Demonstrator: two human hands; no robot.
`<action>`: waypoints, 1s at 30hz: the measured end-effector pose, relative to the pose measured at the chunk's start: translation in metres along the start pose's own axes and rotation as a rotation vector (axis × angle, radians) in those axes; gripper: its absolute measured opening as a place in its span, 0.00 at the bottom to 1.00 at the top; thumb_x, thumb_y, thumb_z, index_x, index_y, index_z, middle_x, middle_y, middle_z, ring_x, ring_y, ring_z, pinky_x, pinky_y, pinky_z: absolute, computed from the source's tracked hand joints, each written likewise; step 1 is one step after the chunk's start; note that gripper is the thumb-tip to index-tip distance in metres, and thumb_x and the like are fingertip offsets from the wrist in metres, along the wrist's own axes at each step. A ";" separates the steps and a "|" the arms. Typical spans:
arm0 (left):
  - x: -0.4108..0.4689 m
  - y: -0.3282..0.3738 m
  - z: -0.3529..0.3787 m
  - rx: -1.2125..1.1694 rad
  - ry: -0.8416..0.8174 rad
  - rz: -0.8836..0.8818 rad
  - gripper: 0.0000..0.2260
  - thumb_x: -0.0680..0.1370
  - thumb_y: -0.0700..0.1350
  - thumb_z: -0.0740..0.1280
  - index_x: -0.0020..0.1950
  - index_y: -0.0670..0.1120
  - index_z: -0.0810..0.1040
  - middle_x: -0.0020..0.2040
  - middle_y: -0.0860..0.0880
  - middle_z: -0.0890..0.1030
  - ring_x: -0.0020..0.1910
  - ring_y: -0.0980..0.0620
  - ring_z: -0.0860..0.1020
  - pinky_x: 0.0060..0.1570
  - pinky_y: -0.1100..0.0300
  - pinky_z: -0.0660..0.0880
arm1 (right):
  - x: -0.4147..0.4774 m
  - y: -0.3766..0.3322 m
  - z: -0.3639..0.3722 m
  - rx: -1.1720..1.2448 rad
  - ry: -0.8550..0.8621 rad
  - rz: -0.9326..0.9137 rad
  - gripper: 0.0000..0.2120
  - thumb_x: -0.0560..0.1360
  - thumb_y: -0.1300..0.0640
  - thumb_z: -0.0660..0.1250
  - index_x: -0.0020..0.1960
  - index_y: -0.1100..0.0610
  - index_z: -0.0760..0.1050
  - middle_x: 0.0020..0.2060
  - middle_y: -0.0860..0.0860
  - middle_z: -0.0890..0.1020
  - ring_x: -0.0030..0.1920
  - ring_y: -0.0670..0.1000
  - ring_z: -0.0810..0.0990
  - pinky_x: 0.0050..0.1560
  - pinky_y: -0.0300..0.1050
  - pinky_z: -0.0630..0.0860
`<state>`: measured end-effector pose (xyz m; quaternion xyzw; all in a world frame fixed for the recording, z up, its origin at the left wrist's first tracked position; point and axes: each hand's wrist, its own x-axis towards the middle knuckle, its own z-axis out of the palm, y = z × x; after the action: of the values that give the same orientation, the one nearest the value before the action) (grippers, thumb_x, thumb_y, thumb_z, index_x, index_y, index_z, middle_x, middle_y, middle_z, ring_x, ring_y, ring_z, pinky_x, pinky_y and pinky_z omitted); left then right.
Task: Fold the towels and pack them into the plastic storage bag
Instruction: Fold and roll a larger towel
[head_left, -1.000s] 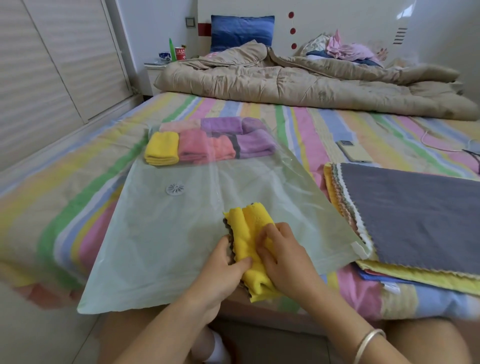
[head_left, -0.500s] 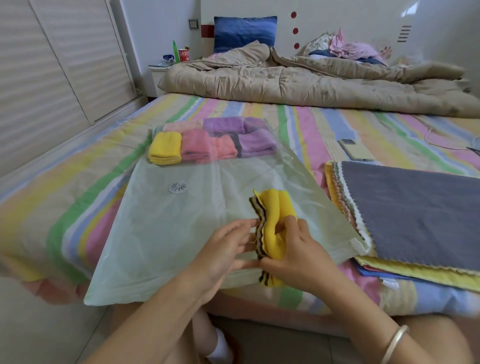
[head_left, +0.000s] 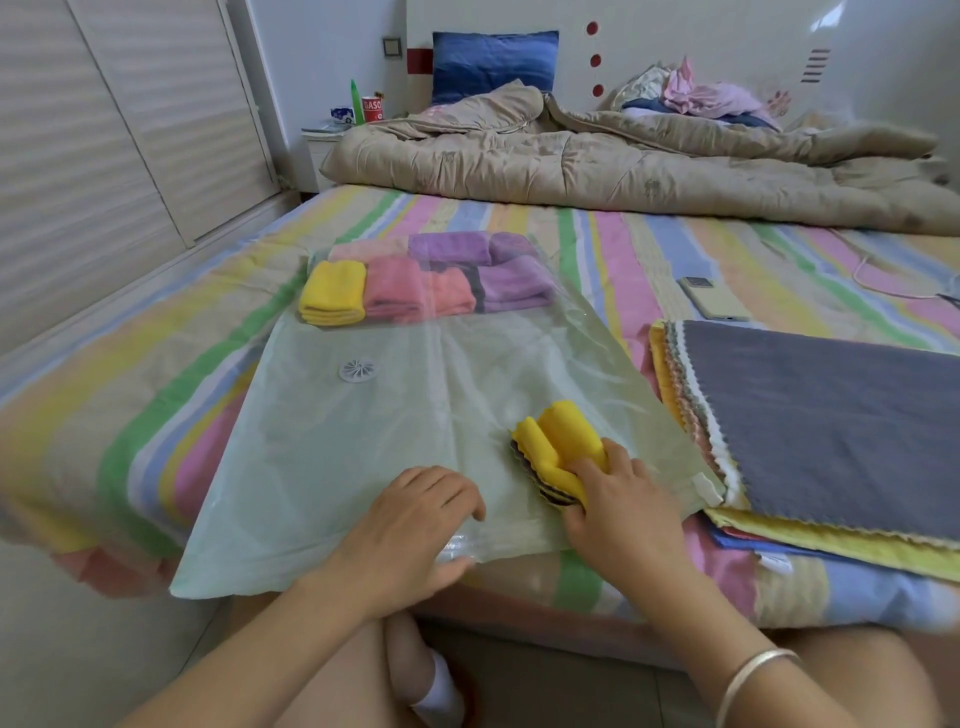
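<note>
A pale green plastic storage bag lies flat on the striped bed, its mouth toward me. Several folded towels sit in its far end: yellow, pink and purple. My right hand grips a folded yellow towel with dark edges, on top of the bag near its right edge. My left hand rests on the bag's near edge, with its fingers curled over the plastic and its thumb under the rim. A stack of unfolded towels, grey on top, lies to the right.
A beige quilt is bunched across the far end of the bed. A phone lies on the sheet right of the bag, with a cable beyond. A sliding wardrobe door runs along the left. My knees are below the bed edge.
The left hand let go of the yellow towel and dropped to the bag's near edge. The right hand carried the folded towel right and forward over the bag.
</note>
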<state>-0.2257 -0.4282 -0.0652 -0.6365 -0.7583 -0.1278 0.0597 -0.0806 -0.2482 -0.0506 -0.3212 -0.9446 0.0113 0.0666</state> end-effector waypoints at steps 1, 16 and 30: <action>-0.001 -0.003 -0.002 -0.010 -0.014 -0.003 0.15 0.69 0.59 0.67 0.51 0.55 0.73 0.52 0.59 0.76 0.54 0.56 0.75 0.55 0.62 0.67 | -0.003 -0.003 0.004 -0.055 0.015 0.000 0.18 0.73 0.49 0.60 0.61 0.51 0.71 0.71 0.55 0.64 0.59 0.58 0.71 0.48 0.50 0.72; -0.004 -0.010 -0.046 -0.438 0.316 -0.378 0.08 0.69 0.57 0.66 0.41 0.56 0.81 0.35 0.63 0.81 0.31 0.60 0.77 0.33 0.59 0.75 | -0.028 0.004 -0.050 1.038 -0.074 -0.483 0.20 0.62 0.57 0.63 0.52 0.50 0.83 0.54 0.44 0.80 0.48 0.46 0.82 0.43 0.37 0.75; 0.021 -0.005 -0.124 -0.744 0.352 -0.327 0.05 0.74 0.45 0.73 0.39 0.46 0.85 0.36 0.52 0.84 0.36 0.55 0.80 0.35 0.63 0.75 | 0.080 -0.061 -0.054 0.470 -0.160 0.046 0.12 0.79 0.46 0.59 0.55 0.52 0.75 0.48 0.55 0.78 0.57 0.58 0.78 0.48 0.44 0.69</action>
<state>-0.2430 -0.4424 0.0588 -0.4550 -0.7297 -0.5062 -0.0659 -0.1732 -0.2488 0.0160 -0.3162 -0.9108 0.2576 0.0640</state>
